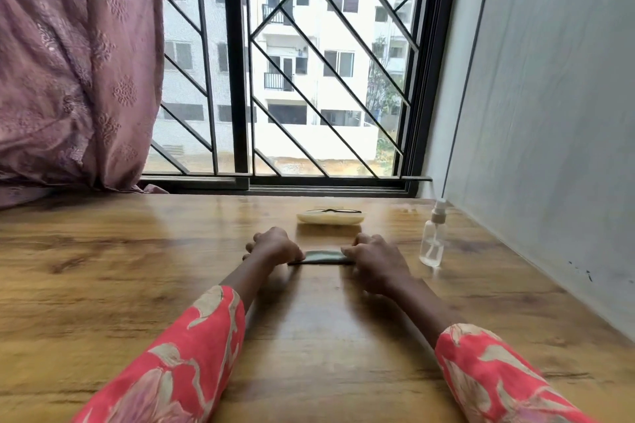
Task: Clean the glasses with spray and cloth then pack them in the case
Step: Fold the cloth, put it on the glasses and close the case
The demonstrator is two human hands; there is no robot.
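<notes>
**Folded Cloth Held at Both Ends on the Wooden Table**

A small grey-green folded cleaning cloth [322,257] is held flat on the glossy wood-grain table [137,268], stretched between the two hands. Its left end is gripped by the left hand [275,247], whose fingers are curled down over the cloth edge with the knuckles raised. Its right end is gripped in the same way by the right hand [372,259], the fingers bent and pressed onto the fabric. Only the middle strip of the cloth is seen between the hands; how many folds it has cannot be told.

Just beyond the hands, toward the window, a pale cream oval glasses case [330,218] is set on the table. A pair of thin dark-framed glasses [332,210] is seen lying on top of it or in its open shell; which of the two cannot be told from this angle. The case is apart from both hands.

To the right of the right hand, near the grey wall [549,113], a small clear plastic spray bottle with a pale nozzle [433,240] is stood upright, touched by neither hand.

Both forearms are covered by coral-red sleeves with a beige floral print [178,364]. A black metal window grille [292,79] is seen behind the table, and a mauve embroidered curtain [68,62] is hung at the left.
</notes>
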